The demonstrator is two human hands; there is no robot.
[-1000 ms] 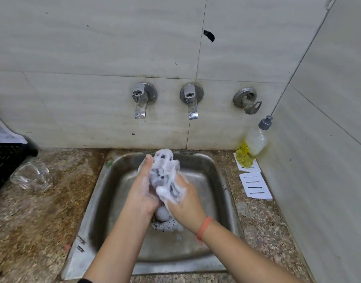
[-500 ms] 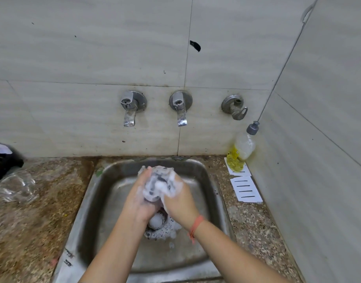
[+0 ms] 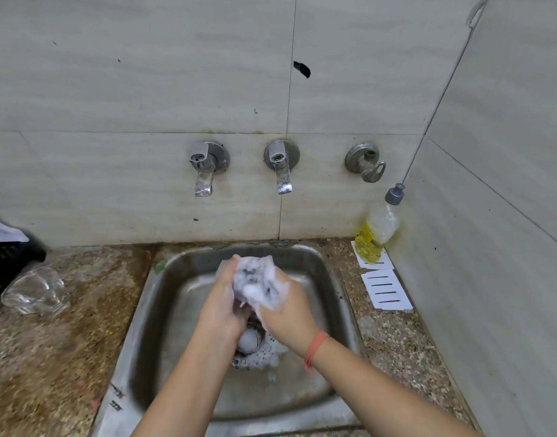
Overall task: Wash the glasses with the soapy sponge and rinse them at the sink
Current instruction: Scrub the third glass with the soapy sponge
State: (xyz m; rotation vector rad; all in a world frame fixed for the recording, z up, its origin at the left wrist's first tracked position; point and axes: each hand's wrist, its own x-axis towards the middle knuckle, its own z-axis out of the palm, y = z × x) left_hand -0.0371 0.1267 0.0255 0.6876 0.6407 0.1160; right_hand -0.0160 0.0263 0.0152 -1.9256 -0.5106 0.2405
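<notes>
Over the steel sink (image 3: 138, 326), both my hands are closed around one foam-covered bundle (image 3: 255, 282). My left hand (image 3: 222, 307) grips it from the left, apparently on the glass. From the right, my right hand (image 3: 289, 320), with an orange wrist band, presses the soapy sponge against it. Foam hides where the glass ends and the sponge begins. Suds lie around the drain (image 3: 250, 345) below the hands. A second clear glass (image 3: 34, 291) lies on its side on the counter at the left.
Two taps (image 3: 204, 171) (image 3: 281, 167) and a valve (image 3: 365, 164) stick out of the tiled wall, with no water running. A yellow soap bottle (image 3: 374, 234) and white slotted trays (image 3: 385, 290) sit at the right. A black crate (image 3: 6, 263) stands at the far left.
The foamy bundle has sunk lower between my hands, which have shifted around it. The view has tilted, so the sink sits lower in the frame.
</notes>
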